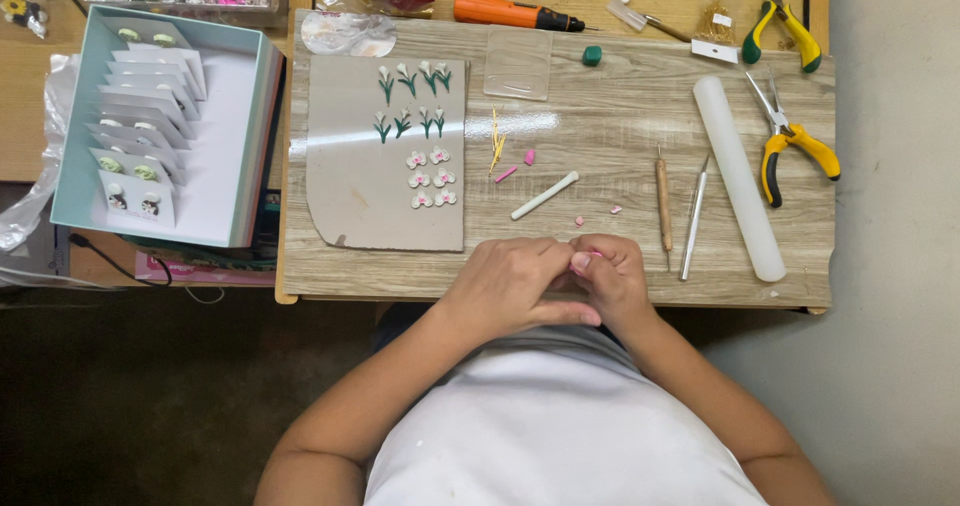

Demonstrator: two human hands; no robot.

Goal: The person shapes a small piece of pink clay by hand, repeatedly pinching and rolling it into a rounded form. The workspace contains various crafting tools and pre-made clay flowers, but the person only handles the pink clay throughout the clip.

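Pinching a tiny pink clay bit (583, 258) between left hand (515, 286) and right hand (612, 278), just below the white clay roll (545, 196). Could smear or drop under too much squeeze.

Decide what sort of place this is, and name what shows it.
Probably a home craft desk for making clay jewellery: small clay flowers laid on a board, a clear roller, yellow-handled pliers, and earrings on cards in a pale blue box.

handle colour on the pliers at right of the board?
Yellow grips on the pliers, with black at the ends; clear in the head view.
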